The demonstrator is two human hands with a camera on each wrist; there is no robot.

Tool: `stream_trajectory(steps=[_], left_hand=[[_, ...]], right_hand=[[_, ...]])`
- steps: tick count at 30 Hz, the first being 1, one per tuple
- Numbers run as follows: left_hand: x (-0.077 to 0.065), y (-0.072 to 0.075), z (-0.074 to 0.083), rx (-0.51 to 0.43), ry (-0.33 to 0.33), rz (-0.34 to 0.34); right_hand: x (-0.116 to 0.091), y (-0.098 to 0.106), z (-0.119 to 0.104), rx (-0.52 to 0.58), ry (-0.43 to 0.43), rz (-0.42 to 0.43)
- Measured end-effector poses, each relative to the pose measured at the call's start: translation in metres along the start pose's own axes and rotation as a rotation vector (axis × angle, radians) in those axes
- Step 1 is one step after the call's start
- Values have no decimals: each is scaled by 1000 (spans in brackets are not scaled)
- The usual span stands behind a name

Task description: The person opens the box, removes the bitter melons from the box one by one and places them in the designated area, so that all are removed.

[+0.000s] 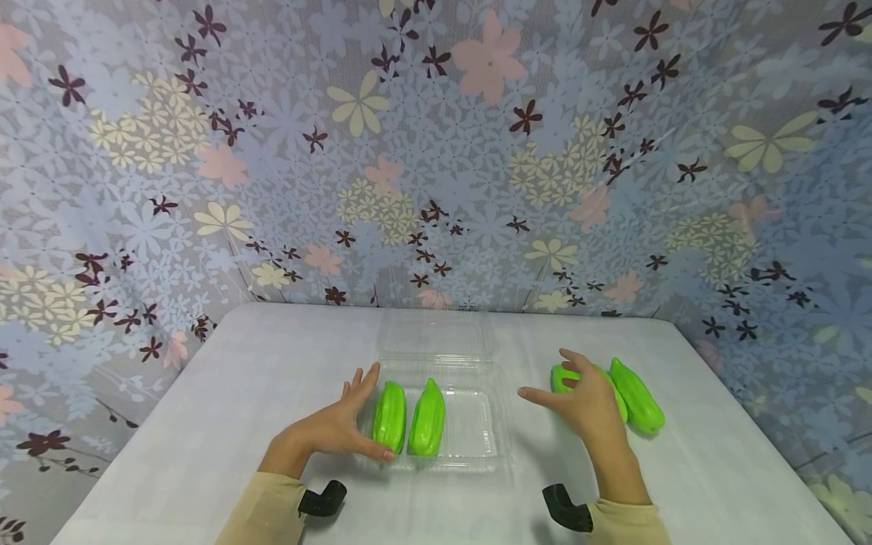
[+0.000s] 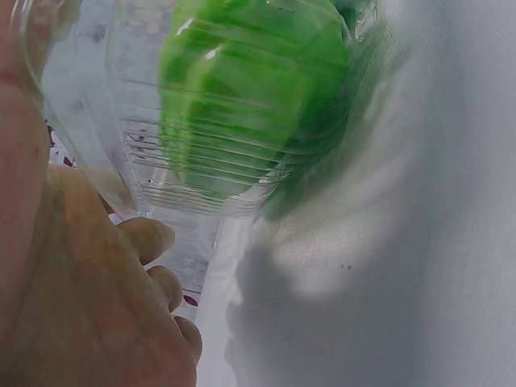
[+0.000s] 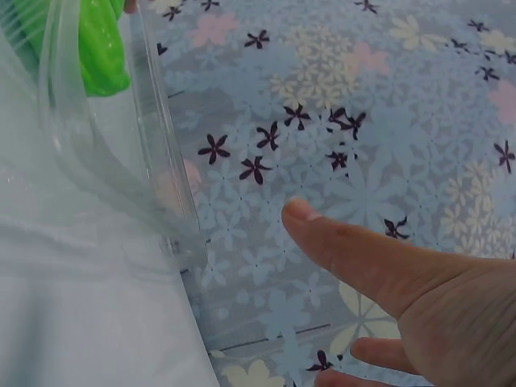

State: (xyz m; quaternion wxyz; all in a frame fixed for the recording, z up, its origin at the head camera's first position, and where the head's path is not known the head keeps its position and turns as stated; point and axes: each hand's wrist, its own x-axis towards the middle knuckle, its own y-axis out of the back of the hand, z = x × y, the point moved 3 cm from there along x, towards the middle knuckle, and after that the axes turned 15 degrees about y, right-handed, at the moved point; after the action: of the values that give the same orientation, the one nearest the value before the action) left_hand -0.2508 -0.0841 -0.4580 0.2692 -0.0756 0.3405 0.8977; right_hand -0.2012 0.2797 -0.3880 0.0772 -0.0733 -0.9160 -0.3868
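Note:
A clear plastic container [image 1: 481,424] lies on the table with its lid [image 1: 436,337] folded back. Inside, two bright green, ribbed, gourd-like vegetables stand side by side: one [image 1: 390,416] by the left wall, the other [image 1: 427,420] near the middle. My left hand [image 1: 334,428] holds the container's left side, thumb at the front rim and fingertips by the rear corner. In the left wrist view, the green vegetable [image 2: 250,89] shows through the ridged wall. My right hand [image 1: 589,401] has spread fingers, holds nothing, and partly hides a green vegetable [image 1: 560,376] at the right.
Another green vegetable [image 1: 637,397] lies on the white-covered table [image 1: 272,363], right of my right hand. Flower-patterned cloth [image 1: 436,151] rises behind the table. A black curved piece [image 1: 323,499] sits at the left wrist, and a similar one [image 1: 568,509] at the right.

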Motion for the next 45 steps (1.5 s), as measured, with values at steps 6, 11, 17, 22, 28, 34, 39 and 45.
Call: stream_trajectory(steps=[6, 11, 17, 22, 28, 34, 39, 45], left_hand=[[1, 0, 1, 8, 0, -5], [1, 1, 1, 7, 8, -6], [2, 2, -1, 6, 13, -3], [2, 1, 0, 5, 9, -3], [1, 1, 0, 4, 12, -4], [1, 1, 0, 5, 12, 2], [1, 0, 0, 7, 14, 6], [1, 0, 1, 5, 17, 5]], right_hand=[[-3, -8, -8, 35, 17, -17], [-3, -17, -16, 84, 40, -49], [-3, -27, -24, 123, 63, -75], [-4, -38, -31, 168, 84, -84], [-6, -45, -38, 144, 95, -82], [-7, -47, -42, 74, 116, -64], [-7, -50, -46, 54, 135, -49], [-10, -60, -52, 180, 142, -79]])
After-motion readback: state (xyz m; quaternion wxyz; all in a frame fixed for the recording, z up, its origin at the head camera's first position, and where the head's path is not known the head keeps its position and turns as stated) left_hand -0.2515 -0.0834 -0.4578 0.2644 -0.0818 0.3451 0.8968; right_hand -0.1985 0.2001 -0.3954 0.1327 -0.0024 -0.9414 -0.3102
